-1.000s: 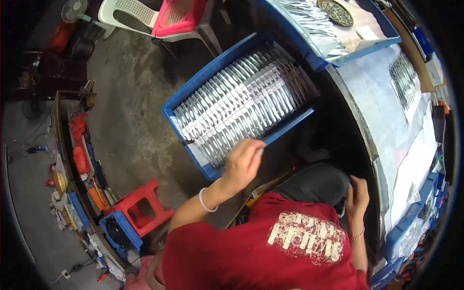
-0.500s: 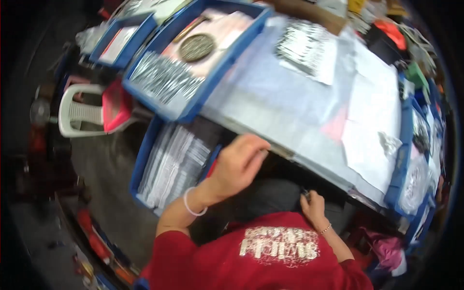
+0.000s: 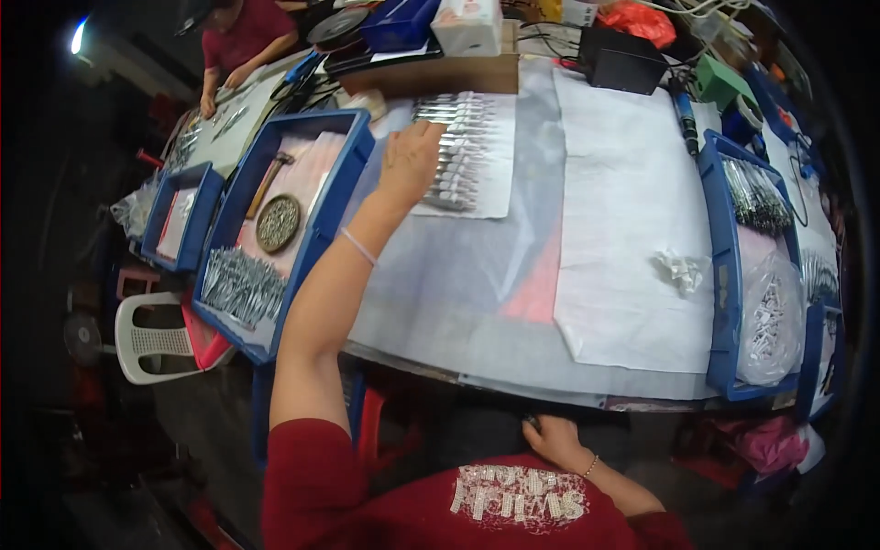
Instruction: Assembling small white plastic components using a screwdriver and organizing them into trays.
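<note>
My left hand (image 3: 412, 163) reaches across the table, over the left edge of neatly rowed slim metal pieces (image 3: 469, 128) on a white sheet (image 3: 500, 174). Its fingers are curled together and their tips are hidden, so whatever they grip does not show. Down at my lap, just under the table's front edge, my right hand (image 3: 555, 440) is closed. A small dark thing (image 3: 531, 423) sits at its fingertips, too small to name.
At left, a blue tray (image 3: 310, 240) carries a hammer (image 3: 268, 183), a round dish of small parts (image 3: 278, 224) and loose metal pieces (image 3: 242, 286). A blue tray (image 3: 724, 275) with bagged parts (image 3: 768, 316) stands right. Another person (image 3: 247, 41) works far left.
My left arm has stretched from above my lap to the metal rows across the table. My right hand stays low, still closed. The view has swung, showing more of the far side.
</note>
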### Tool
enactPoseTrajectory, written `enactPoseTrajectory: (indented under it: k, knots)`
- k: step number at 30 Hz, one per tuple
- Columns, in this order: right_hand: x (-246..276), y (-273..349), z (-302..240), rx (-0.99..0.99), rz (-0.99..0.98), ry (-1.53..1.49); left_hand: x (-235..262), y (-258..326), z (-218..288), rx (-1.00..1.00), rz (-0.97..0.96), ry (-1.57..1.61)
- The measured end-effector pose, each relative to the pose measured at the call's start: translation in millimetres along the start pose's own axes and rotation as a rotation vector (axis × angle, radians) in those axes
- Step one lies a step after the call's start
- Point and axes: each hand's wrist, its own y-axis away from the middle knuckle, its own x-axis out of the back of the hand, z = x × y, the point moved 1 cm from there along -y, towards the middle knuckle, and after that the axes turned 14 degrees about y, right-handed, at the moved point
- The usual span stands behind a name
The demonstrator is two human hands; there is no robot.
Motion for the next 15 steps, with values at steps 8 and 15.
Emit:
enactPoseTrajectory:
  k: [8, 15]
  knots:
    - [4.8, -10.5, 0.3, 0.03, 0.012, -0.042, -26.0, -33.5, -29.6, -0.195, -0.176, -0.249]
    - [10.5, -5.5, -7.1, 0.094, 0.046, -0.013, -2.0, -25.3, -24.6, -0.241, -0.044, -0.169]
